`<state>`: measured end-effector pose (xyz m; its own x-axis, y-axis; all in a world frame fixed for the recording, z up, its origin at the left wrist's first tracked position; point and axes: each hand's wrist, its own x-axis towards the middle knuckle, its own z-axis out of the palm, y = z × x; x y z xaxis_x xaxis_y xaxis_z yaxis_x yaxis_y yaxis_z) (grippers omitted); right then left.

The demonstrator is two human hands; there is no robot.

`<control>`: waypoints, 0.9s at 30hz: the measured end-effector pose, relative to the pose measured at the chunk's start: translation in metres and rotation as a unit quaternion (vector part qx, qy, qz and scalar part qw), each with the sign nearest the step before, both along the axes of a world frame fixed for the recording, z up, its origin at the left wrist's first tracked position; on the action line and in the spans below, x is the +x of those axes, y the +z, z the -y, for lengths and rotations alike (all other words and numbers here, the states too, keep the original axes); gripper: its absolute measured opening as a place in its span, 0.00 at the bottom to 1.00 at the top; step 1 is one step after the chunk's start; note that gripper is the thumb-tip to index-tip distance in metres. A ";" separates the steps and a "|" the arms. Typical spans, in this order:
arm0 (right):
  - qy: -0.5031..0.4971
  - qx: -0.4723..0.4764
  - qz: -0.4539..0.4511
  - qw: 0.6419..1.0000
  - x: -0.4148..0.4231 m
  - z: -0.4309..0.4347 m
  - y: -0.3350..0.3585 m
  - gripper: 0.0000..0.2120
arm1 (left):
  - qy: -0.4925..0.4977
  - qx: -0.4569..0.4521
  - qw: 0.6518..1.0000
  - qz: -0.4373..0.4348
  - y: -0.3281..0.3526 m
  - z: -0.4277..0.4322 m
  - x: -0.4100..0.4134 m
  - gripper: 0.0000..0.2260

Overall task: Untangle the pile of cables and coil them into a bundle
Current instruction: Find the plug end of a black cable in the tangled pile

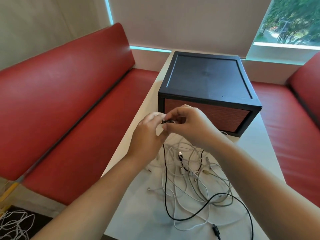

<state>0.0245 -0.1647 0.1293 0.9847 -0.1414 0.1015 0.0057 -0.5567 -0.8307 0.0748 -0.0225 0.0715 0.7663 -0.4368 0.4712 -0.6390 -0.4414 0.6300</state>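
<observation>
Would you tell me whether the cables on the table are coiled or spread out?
Spread out: the cables sprawl in loose, crossing loops over the table.

glossy red leatherette bench (pixel 69 94), matt black box top (pixel 206 77), braided black cable (pixel 165 187)

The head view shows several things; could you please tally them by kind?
Benches: 2, left bench, right bench
Box: 1
Table: 1
Hands: 2, left hand, right hand, both gripping one black cable
Cable piles: 2, table pile, floor pile
Total: 8
</observation>
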 end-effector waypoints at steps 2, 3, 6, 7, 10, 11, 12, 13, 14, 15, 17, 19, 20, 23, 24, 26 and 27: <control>0.026 0.032 -0.010 0.999 -0.007 -0.003 0.005 0.10 | -0.003 -0.034 0.999 0.026 0.003 0.001 0.002 0.10; 0.036 0.047 -0.013 0.998 -0.010 -0.002 0.007 0.11 | -0.002 -0.045 0.998 0.034 0.004 0.000 0.002 0.11; 0.018 0.055 0.020 0.998 -0.016 0.008 0.005 0.12 | 0.015 -0.085 0.996 -0.009 0.009 -0.003 0.001 0.07; -0.002 0.039 0.031 0.999 -0.016 0.011 0.002 0.12 | 0.019 -0.105 0.993 -0.044 0.011 -0.005 0.001 0.07; -0.016 -0.004 0.006 1.000 -0.008 0.014 -0.013 0.14 | 0.013 -0.167 0.975 -0.149 0.016 -0.009 0.004 0.07; 0.001 -0.011 -0.015 1.000 -0.004 0.012 -0.019 0.15 | 0.005 -0.186 0.967 -0.175 0.018 -0.009 0.005 0.07; 0.025 -0.009 -0.037 0.999 -0.001 0.008 -0.025 0.16 | -0.003 -0.203 0.959 -0.198 0.020 -0.010 0.006 0.08; 0.049 0.004 -0.054 0.997 0.002 0.004 -0.030 0.15 | -0.010 -0.222 0.950 -0.221 0.022 -0.010 0.006 0.08; 0.070 0.029 -0.063 0.995 0.004 -0.001 -0.033 0.14 | -0.018 -0.242 0.938 -0.247 0.025 -0.010 0.005 0.08; 0.082 0.066 -0.065 0.992 0.005 -0.006 -0.033 0.12 | -0.024 -0.261 0.925 -0.275 0.028 -0.011 0.004 0.08; 0.092 0.160 -0.053 0.981 0.005 -0.011 -0.034 0.10 | -0.027 -0.285 0.901 -0.327 0.032 -0.016 0.004 0.08; 0.110 0.218 -0.046 0.969 0.003 -0.012 -0.032 0.11 | -0.036 -0.303 0.872 -0.382 0.034 -0.023 0.006 0.09; 0.123 0.226 -0.051 0.965 0.001 -0.013 -0.030 0.11 | -0.046 -0.316 0.854 -0.411 0.035 -0.024 0.006 0.10; 0.151 0.212 -0.072 0.963 -0.003 -0.017 -0.024 0.10 | -0.076 -0.322 0.825 -0.458 0.040 -0.025 0.003 0.12; 0.150 0.193 -0.073 0.967 -0.004 -0.019 -0.021 0.10 | -0.082 -0.314 0.828 -0.457 0.042 -0.024 0.001 0.12; 0.137 0.138 -0.056 0.979 -0.005 -0.022 -0.018 0.11 | -0.090 -0.306 0.836 -0.446 0.042 -0.024 -0.001 0.12; 0.129 0.109 -0.039 0.985 -0.006 -0.024 -0.019 0.10 | -0.090 -0.304 0.841 -0.439 0.042 -0.025 -0.002 0.12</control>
